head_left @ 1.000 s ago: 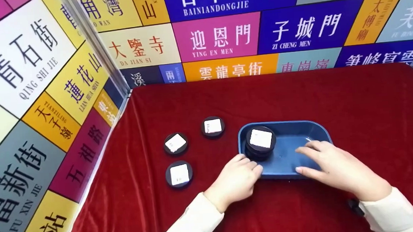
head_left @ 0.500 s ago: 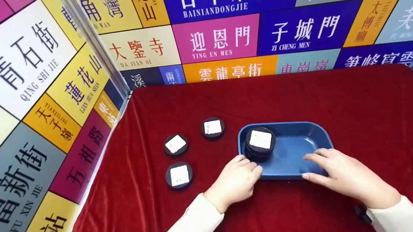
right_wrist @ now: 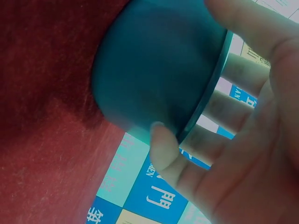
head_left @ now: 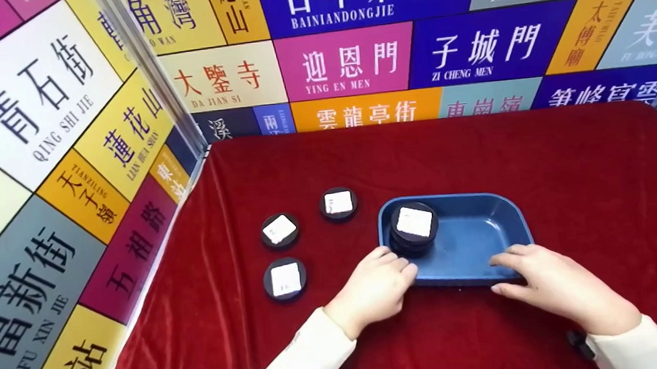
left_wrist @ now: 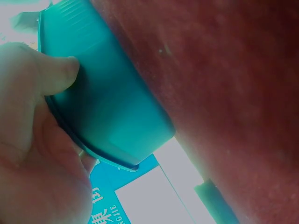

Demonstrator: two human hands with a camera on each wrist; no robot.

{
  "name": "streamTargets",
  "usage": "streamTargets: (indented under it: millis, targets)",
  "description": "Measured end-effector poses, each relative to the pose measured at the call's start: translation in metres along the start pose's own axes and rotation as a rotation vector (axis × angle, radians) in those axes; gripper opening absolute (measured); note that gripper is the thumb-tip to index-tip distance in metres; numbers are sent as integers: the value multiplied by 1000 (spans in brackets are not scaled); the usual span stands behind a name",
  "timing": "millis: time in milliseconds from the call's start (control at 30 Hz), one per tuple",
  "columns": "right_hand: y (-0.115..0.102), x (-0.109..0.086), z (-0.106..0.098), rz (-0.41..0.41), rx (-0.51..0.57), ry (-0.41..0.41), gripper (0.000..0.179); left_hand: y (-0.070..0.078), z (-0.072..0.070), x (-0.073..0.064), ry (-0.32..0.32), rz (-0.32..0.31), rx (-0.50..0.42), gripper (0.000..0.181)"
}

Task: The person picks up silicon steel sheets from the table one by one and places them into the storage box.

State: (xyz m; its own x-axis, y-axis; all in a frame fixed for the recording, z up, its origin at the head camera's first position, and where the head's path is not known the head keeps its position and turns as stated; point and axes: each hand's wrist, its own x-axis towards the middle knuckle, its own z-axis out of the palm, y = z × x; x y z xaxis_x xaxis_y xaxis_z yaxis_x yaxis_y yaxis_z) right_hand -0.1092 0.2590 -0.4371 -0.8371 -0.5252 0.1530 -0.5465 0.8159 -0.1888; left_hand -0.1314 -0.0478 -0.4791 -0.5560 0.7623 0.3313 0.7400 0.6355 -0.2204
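Observation:
A blue plastic tub [head_left: 462,244] with rounded corners stands on the red cloth. Inside its left end sits a stack of black discs [head_left: 415,224], a white label on the top one. My left hand [head_left: 375,289] grips the tub's near left corner, the thumb pressed on the outer wall in the left wrist view. At the near right corner, my right hand [head_left: 553,284] straddles the rim. In the right wrist view, several fingers reach behind the rim, while the thumb and little finger lie outside the tub wall [right_wrist: 154,70].
Left of the tub, three black labelled discs lie apart on the cloth: one at the back [head_left: 339,203], one in the middle [head_left: 280,230] and one nearer [head_left: 285,279]. Walls of coloured sign panels [head_left: 348,60] border the cloth [head_left: 449,151] at the back and left.
My right hand has shifted right and toward me, from over the tub's inside to its near right corner. The left hand, the tub and the discs have stayed put.

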Motion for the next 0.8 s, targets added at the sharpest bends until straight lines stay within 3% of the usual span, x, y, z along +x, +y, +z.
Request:
streamTargets:
  millis: [333,533,800]
  targets:
    - [6,8,5,-67,-10,-67,12,-1,1,0,-13,-1,0,6]
    - [9,12,9,-103,9,-79,30,-1,1,0,-13,-3,-4,7]
    - [9,14,17,-72,29,-89,33,0,1,0,-13,0,-3,7]
